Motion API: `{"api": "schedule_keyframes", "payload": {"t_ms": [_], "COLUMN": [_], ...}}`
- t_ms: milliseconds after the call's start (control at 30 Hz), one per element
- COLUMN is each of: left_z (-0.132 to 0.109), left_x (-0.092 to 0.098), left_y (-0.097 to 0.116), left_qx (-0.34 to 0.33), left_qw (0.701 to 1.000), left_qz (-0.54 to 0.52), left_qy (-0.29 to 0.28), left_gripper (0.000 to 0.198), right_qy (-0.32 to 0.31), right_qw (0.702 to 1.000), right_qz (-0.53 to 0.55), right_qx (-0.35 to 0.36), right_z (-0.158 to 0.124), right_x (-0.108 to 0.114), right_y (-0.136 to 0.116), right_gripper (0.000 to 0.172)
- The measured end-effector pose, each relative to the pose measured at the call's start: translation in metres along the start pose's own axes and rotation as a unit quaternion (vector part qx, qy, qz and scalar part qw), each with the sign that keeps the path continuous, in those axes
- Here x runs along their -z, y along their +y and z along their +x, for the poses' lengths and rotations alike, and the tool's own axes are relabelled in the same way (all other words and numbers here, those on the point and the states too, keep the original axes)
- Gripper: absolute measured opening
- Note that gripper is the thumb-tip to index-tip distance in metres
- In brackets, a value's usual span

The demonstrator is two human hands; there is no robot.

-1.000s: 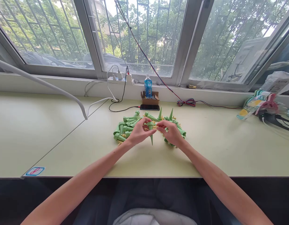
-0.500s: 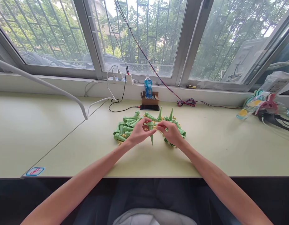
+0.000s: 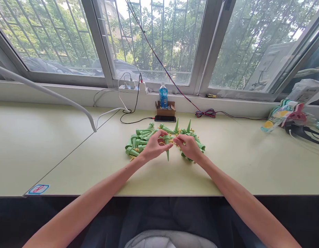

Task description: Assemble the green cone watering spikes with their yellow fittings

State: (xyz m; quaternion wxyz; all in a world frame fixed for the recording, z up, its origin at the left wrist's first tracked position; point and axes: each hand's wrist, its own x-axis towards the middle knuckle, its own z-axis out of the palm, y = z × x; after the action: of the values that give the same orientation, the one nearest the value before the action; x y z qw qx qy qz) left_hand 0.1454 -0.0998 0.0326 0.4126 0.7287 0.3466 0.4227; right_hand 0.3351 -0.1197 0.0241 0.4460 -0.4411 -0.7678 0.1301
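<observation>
Pale green laminate covers the tabletop (image 3: 239,165), and both bare forearms reach across its near edge to meet in the middle. The left hand (image 3: 151,148) has its grip closed round the wide collar of a green spike (image 3: 167,148). The spike is lifted just off the surface, upright and tip down, which leaves the open end facing the other hand. The right hand (image 3: 190,148) pinches its grip on a small yellow piece (image 3: 172,140) pressed to that collar; whether the piece is seated cannot be told.

Just behind and on both sides of the hands lies a heap of spikes (image 3: 139,139), mostly on their sides within easy reach, with two standing tip up at the back. Farther off a phone (image 3: 165,118) lies flat before a cardboard box (image 3: 165,111), and a blue-labelled bottle (image 3: 163,94) stands behind them. Red and black cables (image 3: 205,113) trail along the sill below the barred window (image 3: 159,38).
</observation>
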Motion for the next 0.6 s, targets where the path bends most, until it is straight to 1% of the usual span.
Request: {"api": "schedule_keyframes", "payload": {"t_ms": [167,300,367,500,600], "left_z": [0.0001,0.0004,0.0006,0.0012,0.0013], "left_x": [-0.0003,-0.0009,-0.001,-0.0007,-0.0005], "left_y": [-0.0013,-0.0017,-0.0016,-0.0022,-0.0031], "left_qx": [-0.015,-0.018,-0.016,-0.018,-0.02], "left_qw": [1.0,1.0,1.0,1.0,1.0], "left_qz": [0.006,0.005,0.007,0.011,0.016], "left_qy": [-0.005,-0.005,0.002,0.008,0.004], "left_gripper": [0.041,0.04,0.04,0.039,0.039], "right_qy": [-0.012,-0.012,-0.008,-0.011,-0.016], "right_qw": [1.0,1.0,1.0,1.0,0.999], "right_qz": [0.0,-0.007,-0.01,0.01,0.02], "right_qx": [-0.006,-0.003,-0.003,0.018,0.032], "right_z": [-0.0004,-0.0006,-0.0008,-0.0013,-0.0014], "right_x": [-0.0018,-0.0018,-0.0011,-0.0007,-0.0016], "right_y": [0.0029,0.0017,0.0002,-0.0005,0.0008], "right_gripper": [0.05,0.05,0.044,0.024,0.018]}}
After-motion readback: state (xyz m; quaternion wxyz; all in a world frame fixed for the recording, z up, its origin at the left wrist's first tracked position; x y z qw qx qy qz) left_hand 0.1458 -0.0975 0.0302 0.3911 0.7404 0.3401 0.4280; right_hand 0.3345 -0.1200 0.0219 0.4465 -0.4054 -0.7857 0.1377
